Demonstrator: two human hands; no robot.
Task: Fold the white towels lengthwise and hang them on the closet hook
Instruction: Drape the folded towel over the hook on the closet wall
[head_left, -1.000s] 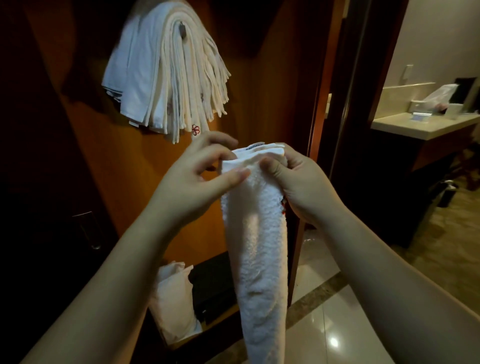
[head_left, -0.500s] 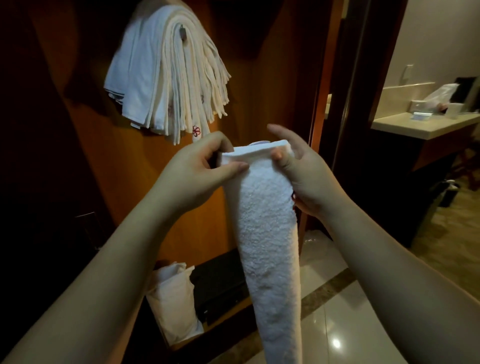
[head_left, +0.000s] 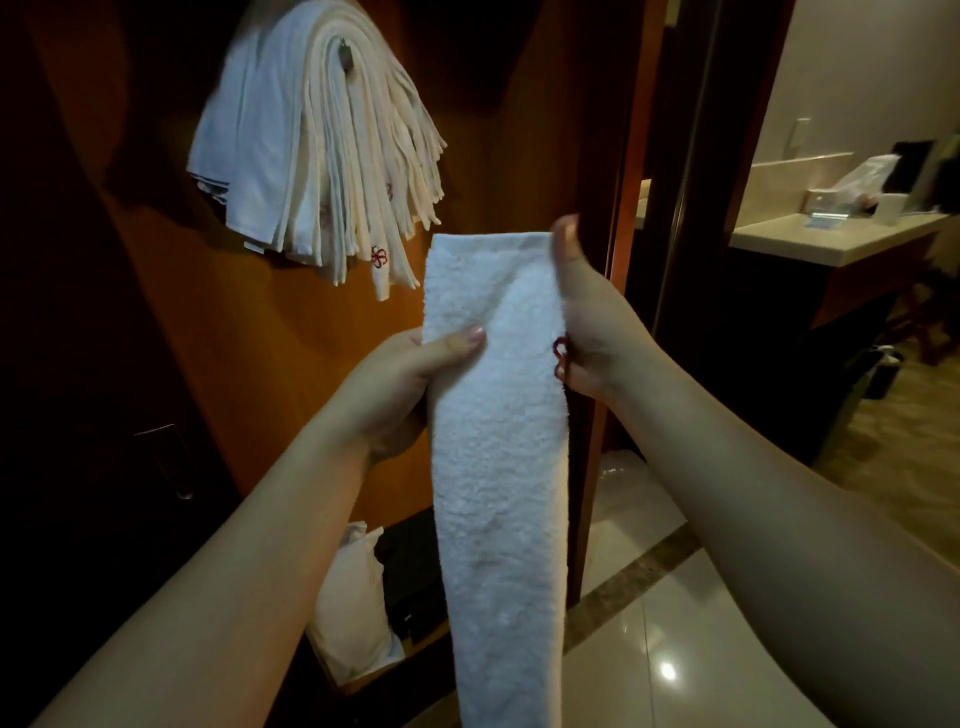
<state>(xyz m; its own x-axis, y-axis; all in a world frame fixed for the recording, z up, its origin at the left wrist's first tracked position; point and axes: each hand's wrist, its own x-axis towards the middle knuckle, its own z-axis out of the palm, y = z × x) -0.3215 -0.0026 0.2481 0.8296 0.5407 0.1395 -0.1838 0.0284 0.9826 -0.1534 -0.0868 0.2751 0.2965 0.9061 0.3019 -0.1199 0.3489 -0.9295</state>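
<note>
A folded white towel (head_left: 493, 441) is held up as a long strip, pinched on its left edge by the left hand (head_left: 400, 384) and gripped along its right edge by the right hand (head_left: 584, 317), thumb up. Up-left of the grip, a bundle of hung towels (head_left: 317, 150) is draped over the closet hook (head_left: 347, 54). Compared with a second ago, the left-hand grip sits lower and the strip is spread flatter. Off to the right, the counter (head_left: 831, 239) is well apart; open floor (head_left: 675, 649) lies below.
</note>
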